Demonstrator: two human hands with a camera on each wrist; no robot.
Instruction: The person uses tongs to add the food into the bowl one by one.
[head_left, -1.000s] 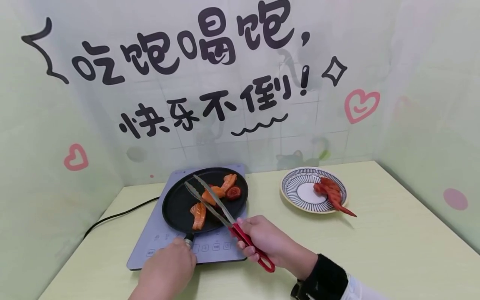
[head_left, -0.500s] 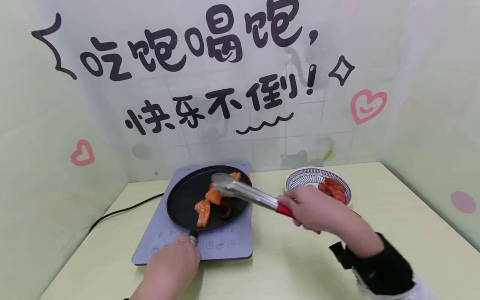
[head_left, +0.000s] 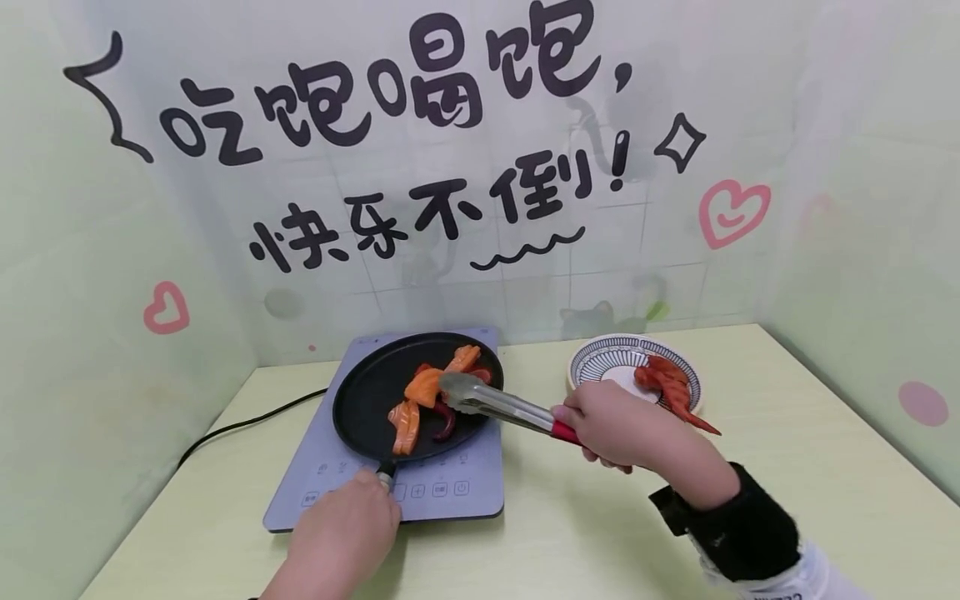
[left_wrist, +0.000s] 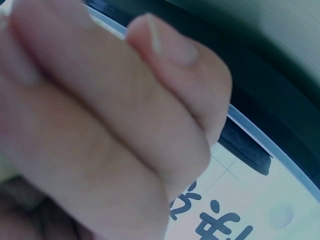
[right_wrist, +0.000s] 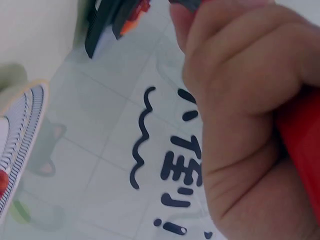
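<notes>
My left hand (head_left: 347, 527) grips the handle of a round, flat, black frying pan (head_left: 367, 408) at the pan's 6 o'clock, the fingers curled round it. My right hand (head_left: 618, 425) is wrapped round the red grips of a pair of silver metal tongs (head_left: 517, 410), which run out from it toward 10 o'clock. Their ends lie over the pan's 3 o'clock side; I can't tell whether they pinch anything.

A chunky orange piece of food (head_left: 424, 388) lies near the pan's middle, just beside those ends. One orange, white-lined slab (head_left: 464, 357) lies at 1 to 2 o'clock, another similar slab (head_left: 406, 427) near 6 to 7, and a dark red curved piece (head_left: 447, 425) at 5.

The pan sits on a flat, rectangular, lavender-grey hob (head_left: 483, 496) on the pale yellow wooden bench (head_left: 540, 517). A thin black cable (head_left: 255, 425) leaves the hob's 9 o'clock edge toward 8 o'clock.

Well apart at the pan's 3 o'clock stands a round white plate with dark stripes (head_left: 588, 357), partly behind my right hand in the head view. On its 3 to 4 o'clock side rests a glossy red piece with a pointed tip (head_left: 670, 387), the tip reaching past the rim toward 5 o'clock.
</notes>
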